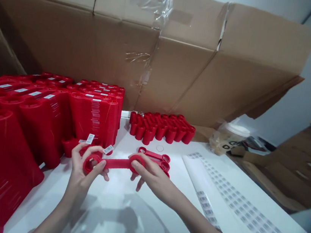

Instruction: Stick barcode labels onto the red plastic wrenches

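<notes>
A red plastic bar with a ring at each end (119, 164) is held level above the white table (107, 221). My left hand (84, 168) is closed on its left ring, the thumb along the bar. Two small white barcode labels (90, 138) stick up by my left fingertips. My right hand (156, 177) pinches the right ring between thumb and fingers. Just behind it lie a few more flat red ring-ended bars (154, 155), partly hidden by the hand.
Tall stacks of labelled red pieces (92, 116) fill the left side. A smaller group of red pieces (161, 127) stands at the back, against a cardboard sheet (184, 70). Label sheets (241, 204) lie on the right, near a lidded cup in plastic (228, 139).
</notes>
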